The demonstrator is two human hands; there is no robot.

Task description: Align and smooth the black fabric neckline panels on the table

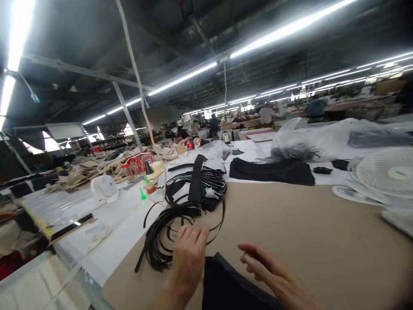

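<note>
1. Two hands low in view. The left hand (189, 254) is back up, fingers laid close together, tips at the black straps (171, 228). The right hand (263, 265) is loosely curled, fingers slightly apart, gripping nothing.
2. One black fabric piece (226, 286) lies between the wrists at the near table edge, cut off below.
3. Two white fans: a small fan (103, 187) on the left and a large fan (383, 172) on the right, partly cropped.
4. Straps are too tangled to count; left thumb hidden.
5. Tabletop (290, 224) is matte brown board; the straps are thin, flat loops.

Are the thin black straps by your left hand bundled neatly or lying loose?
Loose: the thin black straps sprawl in tangled loops on the brown tabletop, beside the left hand.
</note>
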